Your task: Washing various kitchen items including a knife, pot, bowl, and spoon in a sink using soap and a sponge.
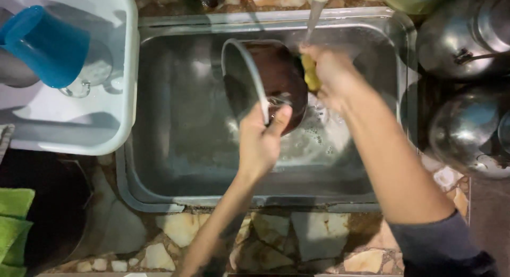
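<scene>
My left hand point(263, 139) grips the rim of a dark round bowl point(265, 77), tilted on its side over the steel sink point(186, 149). Inside the bowl's opening, my right hand point(332, 75) presses a yellow sponge point(311, 75) against the bowl's inner wall. A thin stream of water point(314, 14) falls from the tap at the top onto the sponge and hand. Soapy water and foam lie on the sink floor below the bowl.
A white plastic tub point(114, 123) at the left holds a blue cup point(48, 45) and a clear glass point(93, 69). Steel pots point(467, 128) stand at the right of the sink. A green cloth point(13, 221) lies at the lower left on the stone counter point(319, 245).
</scene>
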